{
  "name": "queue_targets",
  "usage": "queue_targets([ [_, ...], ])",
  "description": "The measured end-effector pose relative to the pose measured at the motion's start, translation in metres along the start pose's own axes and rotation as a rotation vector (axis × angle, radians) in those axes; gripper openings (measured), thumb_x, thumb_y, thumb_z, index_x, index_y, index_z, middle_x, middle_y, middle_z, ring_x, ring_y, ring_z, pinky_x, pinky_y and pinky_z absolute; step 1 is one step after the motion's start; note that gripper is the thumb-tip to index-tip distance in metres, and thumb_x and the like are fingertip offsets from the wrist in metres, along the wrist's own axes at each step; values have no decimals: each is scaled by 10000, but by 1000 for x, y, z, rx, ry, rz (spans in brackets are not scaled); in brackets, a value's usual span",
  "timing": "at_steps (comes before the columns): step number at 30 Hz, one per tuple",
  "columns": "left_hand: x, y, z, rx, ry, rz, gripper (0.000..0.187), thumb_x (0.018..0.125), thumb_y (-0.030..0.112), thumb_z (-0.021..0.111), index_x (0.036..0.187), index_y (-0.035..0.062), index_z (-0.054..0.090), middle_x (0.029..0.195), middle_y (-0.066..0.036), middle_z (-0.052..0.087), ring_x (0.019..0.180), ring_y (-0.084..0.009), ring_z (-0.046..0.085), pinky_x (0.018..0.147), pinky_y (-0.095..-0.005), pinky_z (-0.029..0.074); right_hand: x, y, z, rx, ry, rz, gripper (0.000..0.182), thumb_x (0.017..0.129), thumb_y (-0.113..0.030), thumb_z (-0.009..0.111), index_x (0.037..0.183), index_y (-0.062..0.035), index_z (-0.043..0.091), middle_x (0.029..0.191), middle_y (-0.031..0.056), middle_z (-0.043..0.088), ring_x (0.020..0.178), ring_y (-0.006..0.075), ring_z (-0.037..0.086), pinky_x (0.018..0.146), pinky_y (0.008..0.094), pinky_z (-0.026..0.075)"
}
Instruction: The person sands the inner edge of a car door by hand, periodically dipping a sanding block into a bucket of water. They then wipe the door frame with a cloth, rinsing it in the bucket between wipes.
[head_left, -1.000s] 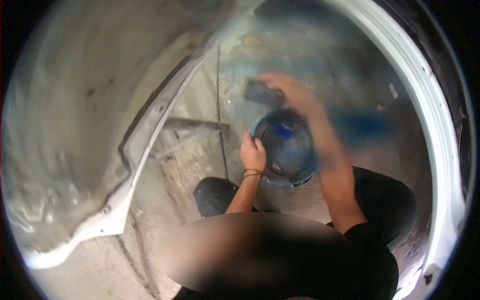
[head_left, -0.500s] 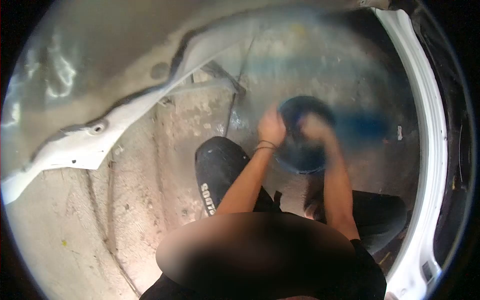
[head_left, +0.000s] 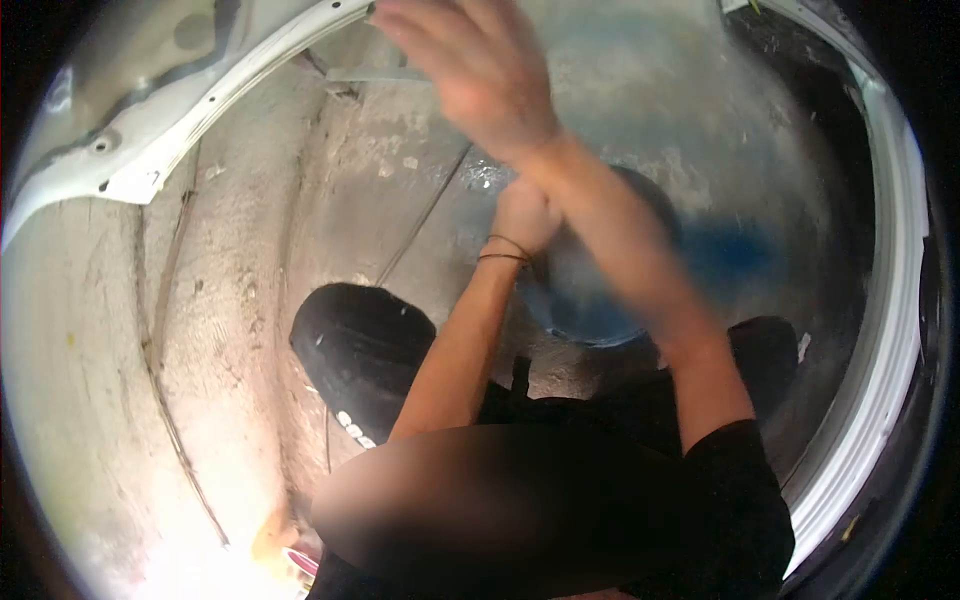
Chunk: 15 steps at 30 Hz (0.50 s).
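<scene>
Since the earlier frame, the right hand (head_left: 480, 70) has come up out of the blue bucket (head_left: 590, 315) and now sits high in the upper middle of the frame, blurred by motion, its fingers spread loosely and nothing visible in its grip. Its forearm runs diagonally down to the lower right, crossing over the bucket and hiding much of it. The left hand (head_left: 522, 215) remains at the bucket's left rim, just left of centre, with a thin dark band around the wrist; whether its grip is closed on the rim cannot be told, because the right forearm covers the fingers. The bucket stands on the rough concrete floor (head_left: 230, 330), right of centre, between the person's dark-clothed knees, with a blue smear on the floor just to its right. A white car body panel (head_left: 150, 150) curves across the upper left, and a white curved edge (head_left: 885, 330) runs down the right side of the frame.
</scene>
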<state>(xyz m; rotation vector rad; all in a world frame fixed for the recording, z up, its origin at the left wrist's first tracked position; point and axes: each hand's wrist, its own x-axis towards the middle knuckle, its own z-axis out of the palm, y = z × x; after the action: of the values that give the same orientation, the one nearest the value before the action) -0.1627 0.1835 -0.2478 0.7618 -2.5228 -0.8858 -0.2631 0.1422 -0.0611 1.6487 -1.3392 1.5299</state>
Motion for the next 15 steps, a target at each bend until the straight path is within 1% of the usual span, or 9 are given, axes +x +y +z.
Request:
queue_targets([
  [2, 2, 14, -8, -89, 48, -113, 287, 915, 142, 588, 1175, 40, 651, 1144, -232, 682, 1060, -449, 638, 918, -516, 524, 5, 23, -15, 182, 37, 68, 270, 890, -48, 745, 1160, -39, 741, 1218, 147, 696, 1132, 328, 631, 985, 421, 488],
  [3, 2, 16, -10, -94, 81, -137, 287, 915, 142, 588, 1175, 40, 651, 1144, -232, 682, 1060, -449, 638, 918, -516, 524, -2, 50, -34, 94, 17, -14, 197, 947, -59, 688, 1131, -35, 751, 1188, 131, 712, 1092, 314, 638, 961, 408, 489],
  [4, 1, 16, -10, -135, 85, -145, 298, 920, 171, 583, 1170, 26, 654, 1129, -260, 681, 1061, -466, 635, 914, -527, 520, 2, 49, -64, 257, -82, 460, 202, 1004, -65, 604, 1141, -22, 747, 1187, 135, 715, 1079, 316, 636, 959, 414, 488],
  [5, 0, 17, -10, -177, 89, -151, 316, 924, 201, 579, 1164, 12, 657, 1115, -289, 679, 1062, -484, 632, 911, -538, 515, 1, 59, -93, -165, -139, 257, 248, 1002, -45, 545, 1150, -1, 740, 1207, 147, 711, 1124, 325, 633, 1006, 425, 478],
  [7, 1, 17, -12, -161, 82, -171, 309, 924, 195, 571, 1155, 8, 655, 1103, -285, 681, 1054, -485, 631, 908, -540, 514, -4, 84, -113, -557, -34, -147, 268, 954, -18, 560, 1154, 11, 737, 1219, 151, 712, 1179, 328, 626, 1052, 448, 464],
  [8, -1, 16, -11, -135, 42, -176, 302, 925, 189, 562, 1146, 5, 653, 1091, -282, 684, 1046, -487, 630, 906, -542, 514, 1, 76, -104, -534, -44, -167, 268, 954, -18, 560, 1154, 11, 737, 1219, 151, 712, 1179, 328, 626, 1052, 448, 464],
  [10, -2, 9, -4, -132, 68, -173, 293, 926, 186, 559, 1131, 1, 655, 1082, -281, 683, 1037, -486, 631, 902, -545, 513, 11, 45, -77, -312, -263, -194, 300, 921, -13, 570, 1175, 11, 729, 1268, 154, 694, 1232, 330, 608, 1103, 465, 450],
  [11, -4, 6, -2, -121, 73, -156, 284, 928, 183, 555, 1117, -2, 656, 1073, -281, 683, 1028, -485, 633, 898, -548, 512, 9, 42, -53, -237, -253, -341, 322, 903, 1, 574, 1191, 7, 719, 1346, 155, 656, 1264, 328, 594, 1128, 478, 448],
  [15, -30, 12, 0, -189, 238, -167, 268, 930, 178, 550, 1091, -6, 660, 1064, -280, 684, 1013, -484, 639, 896, -546, 516, 16, 13, -29, -200, -294, -422, 369, 901, 9, 558, 1244, -8, 692, 1417, 150, 613, 1327, 335, 557, 1166, 472, 425],
])
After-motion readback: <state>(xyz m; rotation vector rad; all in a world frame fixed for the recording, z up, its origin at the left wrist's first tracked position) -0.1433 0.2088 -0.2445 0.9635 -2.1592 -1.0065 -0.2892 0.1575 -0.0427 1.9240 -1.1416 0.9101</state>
